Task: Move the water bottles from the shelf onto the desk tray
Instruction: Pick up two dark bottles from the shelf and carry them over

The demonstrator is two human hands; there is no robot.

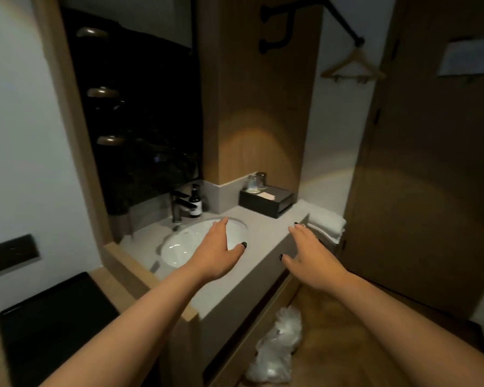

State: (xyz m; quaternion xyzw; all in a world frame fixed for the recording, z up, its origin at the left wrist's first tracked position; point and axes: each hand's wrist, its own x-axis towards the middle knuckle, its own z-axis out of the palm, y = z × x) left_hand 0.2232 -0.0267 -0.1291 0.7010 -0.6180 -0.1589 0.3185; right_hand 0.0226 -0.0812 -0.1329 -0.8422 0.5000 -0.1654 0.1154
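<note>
No water bottle shows in the head view. A flat black tray (pixel 53 325) lies on the wooden desk at the lower left. My left hand (pixel 218 252) is stretched out, open and empty, above the grey counter beside the white sink (pixel 185 247). My right hand (pixel 308 255) reaches forward over the counter's front right edge, fingers spread, holding nothing.
A black tap (pixel 179 203) and a dark pump bottle (pixel 195 202) stand behind the sink. A black box (pixel 266 203) with glasses sits at the back of the counter, folded white towels (pixel 326 223) at its right end. White plastic bags (pixel 277 347) lie on the floor. A wooden hanger (pixel 352 67) hangs on a rail.
</note>
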